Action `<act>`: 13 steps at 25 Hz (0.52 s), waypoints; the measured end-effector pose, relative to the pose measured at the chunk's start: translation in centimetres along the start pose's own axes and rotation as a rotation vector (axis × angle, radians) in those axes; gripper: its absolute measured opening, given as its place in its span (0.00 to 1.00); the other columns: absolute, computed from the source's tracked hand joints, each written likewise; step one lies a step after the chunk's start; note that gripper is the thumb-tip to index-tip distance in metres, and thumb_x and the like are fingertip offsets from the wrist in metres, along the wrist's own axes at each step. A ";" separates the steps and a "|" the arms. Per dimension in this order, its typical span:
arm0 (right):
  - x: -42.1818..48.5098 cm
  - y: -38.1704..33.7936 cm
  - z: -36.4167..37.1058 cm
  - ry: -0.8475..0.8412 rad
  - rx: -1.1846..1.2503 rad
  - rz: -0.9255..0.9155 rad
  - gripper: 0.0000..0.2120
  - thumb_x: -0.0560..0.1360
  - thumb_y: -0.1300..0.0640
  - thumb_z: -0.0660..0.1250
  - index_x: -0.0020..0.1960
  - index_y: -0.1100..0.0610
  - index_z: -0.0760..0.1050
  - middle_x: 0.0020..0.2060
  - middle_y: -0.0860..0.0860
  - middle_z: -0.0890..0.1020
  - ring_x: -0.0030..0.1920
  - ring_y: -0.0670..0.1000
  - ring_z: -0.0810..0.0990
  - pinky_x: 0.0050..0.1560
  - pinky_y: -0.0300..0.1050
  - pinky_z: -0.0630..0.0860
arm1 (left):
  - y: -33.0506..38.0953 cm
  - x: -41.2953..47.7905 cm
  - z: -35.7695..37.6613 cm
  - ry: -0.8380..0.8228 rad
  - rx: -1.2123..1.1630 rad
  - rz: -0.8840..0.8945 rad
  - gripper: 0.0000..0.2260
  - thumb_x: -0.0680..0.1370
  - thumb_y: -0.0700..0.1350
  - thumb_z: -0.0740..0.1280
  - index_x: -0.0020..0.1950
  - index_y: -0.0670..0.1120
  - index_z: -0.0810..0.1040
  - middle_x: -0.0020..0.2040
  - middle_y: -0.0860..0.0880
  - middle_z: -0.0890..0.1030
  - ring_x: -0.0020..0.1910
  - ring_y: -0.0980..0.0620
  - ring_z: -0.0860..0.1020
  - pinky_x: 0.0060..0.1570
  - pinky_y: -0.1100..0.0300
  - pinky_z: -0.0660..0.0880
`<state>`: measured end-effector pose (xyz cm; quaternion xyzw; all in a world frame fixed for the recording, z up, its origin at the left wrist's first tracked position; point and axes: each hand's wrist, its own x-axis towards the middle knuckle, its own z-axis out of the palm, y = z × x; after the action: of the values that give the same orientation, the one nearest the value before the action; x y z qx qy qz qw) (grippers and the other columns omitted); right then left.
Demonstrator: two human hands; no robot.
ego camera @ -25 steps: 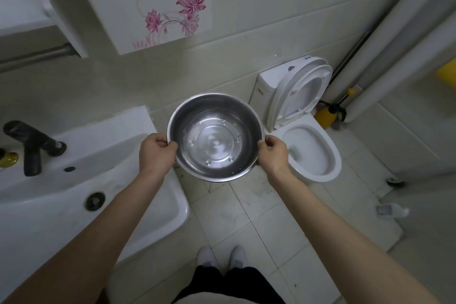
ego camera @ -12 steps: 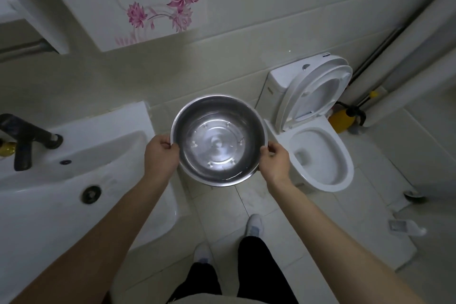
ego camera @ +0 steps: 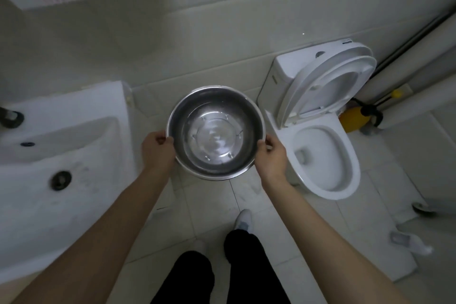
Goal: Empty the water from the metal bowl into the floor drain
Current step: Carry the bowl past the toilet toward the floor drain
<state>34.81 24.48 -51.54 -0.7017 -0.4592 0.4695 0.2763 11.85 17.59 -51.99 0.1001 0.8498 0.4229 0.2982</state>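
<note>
Head view: metal bowl (ego camera: 216,131) held roughly level above the tiled floor (ego camera: 207,207), between washbasin (ego camera: 81,195) and open toilet (ego camera: 354,155). Left hand (ego camera: 158,149) grips the bowl's left rim, fingers clamped on it, thumb over the edge. Right hand (ego camera: 271,158) grips the right rim likewise. Shallow water (ego camera: 217,148) lies in the bowl's bottom. One white shoe (ego camera: 243,221) shows below.

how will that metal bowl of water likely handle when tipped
The metal bowl looks like rigid polished steel, so it should keep its shape where the left hand and right hand grip opposite sides of the rim. The shallow water will probably slosh toward the low side, shifting weight. The smooth rim may be slippery if wet.
</note>
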 end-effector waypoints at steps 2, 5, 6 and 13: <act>1.1 1.3 0.7 0.001 0.018 0.012 0.13 0.81 0.57 0.61 0.44 0.42 0.76 0.42 0.45 0.83 0.46 0.46 0.82 0.44 0.40 0.74 | -1.1 0.7 1.4 0.042 0.007 0.015 0.11 0.75 0.39 0.66 0.56 0.39 0.81 0.49 0.41 0.85 0.45 0.46 0.81 0.53 0.47 0.81; 3.0 3.7 1.7 0.000 0.019 0.026 0.12 0.82 0.57 0.61 0.46 0.42 0.76 0.44 0.45 0.83 0.47 0.46 0.82 0.47 0.41 0.74 | -3.4 1.4 3.6 0.030 -0.007 -0.007 0.10 0.76 0.40 0.65 0.56 0.42 0.80 0.49 0.43 0.84 0.47 0.43 0.83 0.53 0.45 0.81; 3.6 4.5 2.0 0.004 0.010 0.024 0.13 0.82 0.57 0.61 0.45 0.41 0.75 0.43 0.44 0.82 0.47 0.46 0.81 0.47 0.41 0.74 | -4.3 1.5 4.4 0.021 -0.006 -0.020 0.10 0.76 0.40 0.64 0.57 0.42 0.79 0.50 0.42 0.83 0.48 0.40 0.83 0.52 0.42 0.81; 7.4 10.9 3.5 0.003 -0.049 0.019 0.15 0.82 0.58 0.61 0.41 0.42 0.75 0.40 0.43 0.82 0.44 0.46 0.82 0.48 0.47 0.79 | -10.4 1.7 9.4 0.104 0.036 -0.031 0.07 0.77 0.38 0.64 0.53 0.44 0.77 0.46 0.46 0.80 0.45 0.48 0.78 0.47 0.57 0.73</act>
<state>36.83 26.37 -64.87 -0.7133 -0.4634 0.4597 0.2552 16.85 18.02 -65.14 0.0701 0.8731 0.4074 0.2585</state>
